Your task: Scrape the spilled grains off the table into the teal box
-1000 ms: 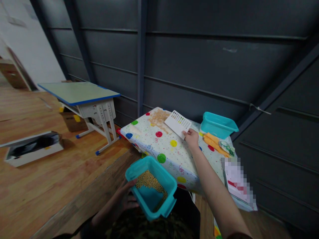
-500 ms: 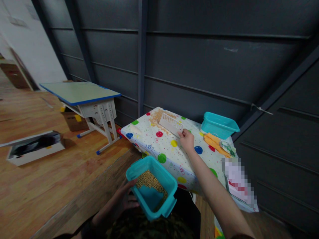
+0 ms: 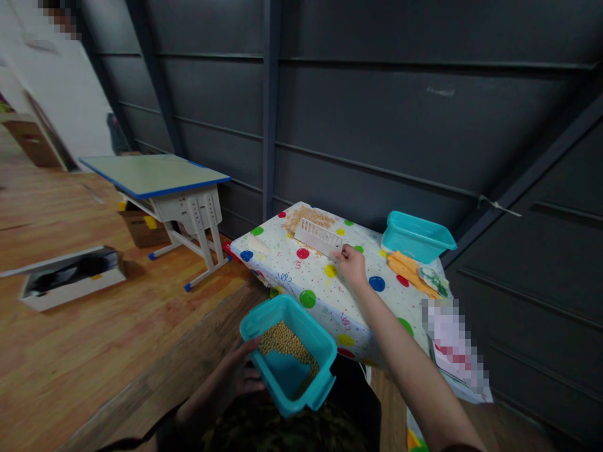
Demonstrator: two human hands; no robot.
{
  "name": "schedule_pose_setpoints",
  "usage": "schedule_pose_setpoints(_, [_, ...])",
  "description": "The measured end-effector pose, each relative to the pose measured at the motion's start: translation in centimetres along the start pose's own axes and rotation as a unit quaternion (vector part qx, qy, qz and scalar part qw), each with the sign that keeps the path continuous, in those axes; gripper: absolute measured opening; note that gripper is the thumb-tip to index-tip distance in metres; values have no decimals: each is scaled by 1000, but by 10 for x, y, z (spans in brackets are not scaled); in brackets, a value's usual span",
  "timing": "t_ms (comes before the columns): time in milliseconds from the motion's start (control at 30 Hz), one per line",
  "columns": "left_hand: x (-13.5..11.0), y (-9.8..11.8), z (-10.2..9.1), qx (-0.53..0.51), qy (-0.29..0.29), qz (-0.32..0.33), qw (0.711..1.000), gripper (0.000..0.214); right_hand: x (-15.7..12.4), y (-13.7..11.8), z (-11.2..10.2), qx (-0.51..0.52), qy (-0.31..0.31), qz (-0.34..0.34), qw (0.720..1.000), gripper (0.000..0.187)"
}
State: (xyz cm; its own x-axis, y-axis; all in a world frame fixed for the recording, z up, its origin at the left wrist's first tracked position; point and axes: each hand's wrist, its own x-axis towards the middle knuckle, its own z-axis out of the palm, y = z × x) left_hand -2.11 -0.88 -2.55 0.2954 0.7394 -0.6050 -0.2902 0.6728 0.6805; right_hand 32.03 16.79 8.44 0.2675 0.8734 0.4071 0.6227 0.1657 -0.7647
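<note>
My left hand (image 3: 244, 371) grips the left side of a teal plastic container (image 3: 324, 384), tilted in front of my lap. Pale round beans that look like soybeans (image 3: 284, 340) lie along one side of its bottom. Over the table, my right hand (image 3: 352, 266) is closed on the near end of a white slotted plastic piece (image 3: 315, 238), held on its long edge. Behind that piece, beans or grains (image 3: 308, 217) are spread across the far left of the polka-dot tablecloth (image 3: 315, 282). Part of my left fingers is hidden by the container.
A second teal container (image 3: 417, 238) stands at the table's back right. In front of it lie an orange cloth (image 3: 407, 270) and a white-green item (image 3: 433, 280). A school desk (image 3: 155, 176) and an open white box (image 3: 73, 279) are to the left. A dark panelled wall (image 3: 377, 113) rises behind.
The white slotted piece has shifted slightly left against the spread beans, its near end still in my right hand. The teal container is almost unmoved in my left hand.
</note>
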Motion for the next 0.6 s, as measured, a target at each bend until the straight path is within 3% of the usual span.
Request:
schedule_pose_setpoints(233, [-2, 2, 3, -1, -10, 5, 1000, 102, 0, 3, 3, 36, -9, -5, 999, 28])
schedule_pose_setpoints(600, [-2, -1, 2, -3, -17, -4, 1000, 98, -3, 4, 8, 58, -31, -11, 998, 20])
